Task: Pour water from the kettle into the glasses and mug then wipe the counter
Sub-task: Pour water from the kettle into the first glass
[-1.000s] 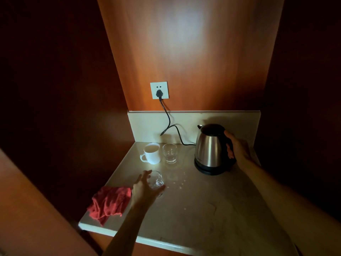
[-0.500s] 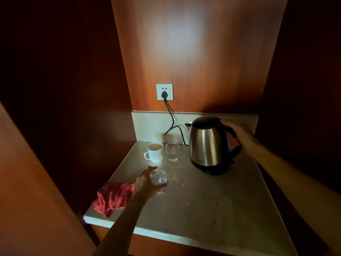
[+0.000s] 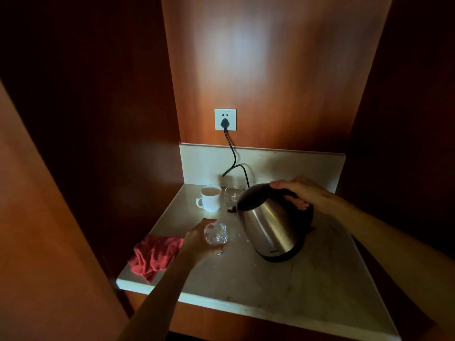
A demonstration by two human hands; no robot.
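My right hand (image 3: 299,191) grips the black handle of the steel kettle (image 3: 269,228), which is lifted off the counter and tilted to the left, spout toward the glasses. My left hand (image 3: 198,239) is wrapped around a clear glass (image 3: 216,236) standing on the pale stone counter (image 3: 283,279). A white mug (image 3: 210,198) and a second clear glass (image 3: 232,194) stand at the back, near the wall. A crumpled red cloth (image 3: 154,257) lies at the counter's left front corner.
A black cord (image 3: 232,156) runs from a white wall socket (image 3: 225,119) down behind the kettle. Dark wooden panels close in the niche on the left, right and back. The counter's front edge (image 3: 221,301) is near me.
The kettle has been lifted from its base spot, carried left and forward, and tipped toward the glass. My left hand stays on the front glass.
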